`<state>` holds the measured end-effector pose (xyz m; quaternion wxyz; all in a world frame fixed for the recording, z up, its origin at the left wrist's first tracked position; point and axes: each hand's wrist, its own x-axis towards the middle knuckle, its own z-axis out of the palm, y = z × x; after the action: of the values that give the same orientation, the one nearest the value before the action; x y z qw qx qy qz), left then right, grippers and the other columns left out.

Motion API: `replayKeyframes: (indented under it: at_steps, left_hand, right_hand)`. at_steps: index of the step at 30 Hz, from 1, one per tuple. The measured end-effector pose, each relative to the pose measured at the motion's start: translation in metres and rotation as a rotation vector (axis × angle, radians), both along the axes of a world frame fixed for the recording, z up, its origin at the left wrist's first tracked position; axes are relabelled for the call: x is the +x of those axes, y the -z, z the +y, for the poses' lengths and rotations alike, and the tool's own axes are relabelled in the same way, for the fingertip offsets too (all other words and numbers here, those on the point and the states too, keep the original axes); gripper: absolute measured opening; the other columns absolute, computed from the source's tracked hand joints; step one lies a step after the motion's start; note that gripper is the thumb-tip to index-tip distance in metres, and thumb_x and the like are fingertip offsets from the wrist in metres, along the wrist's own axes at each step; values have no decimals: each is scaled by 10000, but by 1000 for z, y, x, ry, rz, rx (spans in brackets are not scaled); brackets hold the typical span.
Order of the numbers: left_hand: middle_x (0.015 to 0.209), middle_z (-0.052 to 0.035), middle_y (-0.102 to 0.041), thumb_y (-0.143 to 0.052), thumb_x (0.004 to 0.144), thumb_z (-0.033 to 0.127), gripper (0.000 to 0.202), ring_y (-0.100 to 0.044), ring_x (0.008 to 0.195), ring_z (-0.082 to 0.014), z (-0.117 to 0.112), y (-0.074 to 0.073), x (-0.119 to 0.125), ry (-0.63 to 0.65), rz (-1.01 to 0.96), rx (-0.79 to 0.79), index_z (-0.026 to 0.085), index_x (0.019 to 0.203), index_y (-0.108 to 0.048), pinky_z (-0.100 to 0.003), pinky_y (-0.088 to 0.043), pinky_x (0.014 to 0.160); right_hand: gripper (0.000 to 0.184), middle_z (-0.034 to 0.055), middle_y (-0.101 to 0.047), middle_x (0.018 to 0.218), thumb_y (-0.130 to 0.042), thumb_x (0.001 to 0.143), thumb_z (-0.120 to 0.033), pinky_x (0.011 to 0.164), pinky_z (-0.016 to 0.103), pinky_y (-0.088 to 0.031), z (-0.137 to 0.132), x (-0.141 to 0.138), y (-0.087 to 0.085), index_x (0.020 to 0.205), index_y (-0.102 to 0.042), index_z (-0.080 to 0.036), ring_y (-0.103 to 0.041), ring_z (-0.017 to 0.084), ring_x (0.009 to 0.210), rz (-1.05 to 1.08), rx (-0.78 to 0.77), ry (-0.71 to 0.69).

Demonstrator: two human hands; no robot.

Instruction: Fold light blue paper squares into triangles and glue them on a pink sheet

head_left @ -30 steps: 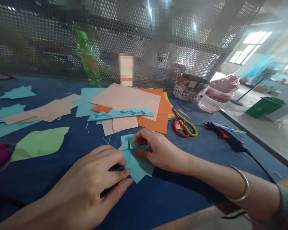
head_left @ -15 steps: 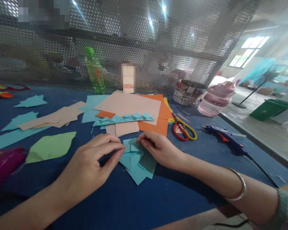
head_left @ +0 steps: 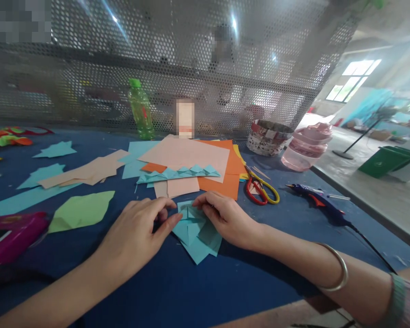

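Since the frame a second ago, your left hand has drawn back from the lower left of the folded blue paper to its left edge, baring more of the folds. Left to right: a pale green paper leaf lies flat on the desk, just beside your left hand, which is partly open, thumb and forefinger apart, nothing seen between them. Governing relation: the folded blue paper lies between your hands, right of the left and left of the right, its long axis running roughly toward you. Your right hand is nearer, overlapping the upper right edge, fingers curled close; whether they pinch the sheet, you cannot tell. Further right, well apart, lie scissors and a dark blue glue gun.
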<state>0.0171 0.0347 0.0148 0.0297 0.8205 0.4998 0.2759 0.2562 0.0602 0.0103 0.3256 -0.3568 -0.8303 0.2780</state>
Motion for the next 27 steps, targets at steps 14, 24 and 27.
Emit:
replayKeyframes:
  at_steps: [14, 24, 27]
  left_hand:
    - [846, -10, -778, -621, 930, 451, 229, -742, 763, -207, 2, -10, 5, 61, -308, -242, 255, 1010, -710, -283, -575, 659]
    - [954, -23, -793, -609, 924, 454, 240, -745, 876, -228, 2, -10, 8, 40, -426, -325, 257, 1009, -717, -311, -578, 762]
    - [969, -23, -793, -607, 926, 465, 246, -750, 874, -229, 3, -7, 7, 39, -429, -363, 261, 1018, -709, -311, -575, 729]
  right_hand:
    - [213, 77, -678, 1106, -494, 1040, -244, 749, 276, -501, -5, -3, -7, 1224, -574, -176, -620, 141, 873, 116, -152, 27]
    - [325, -35, -560, 811, -577, 928, -213, 633, 256, -447, -5, -4, -4, 1247, -535, -171, -521, 104, 657, 217, -274, -61]
    - [319, -35, -579, 804, -563, 919, -197, 645, 263, -455, -5, -3, -4, 1235, -527, -172, -537, 108, 664, 205, -241, -59]
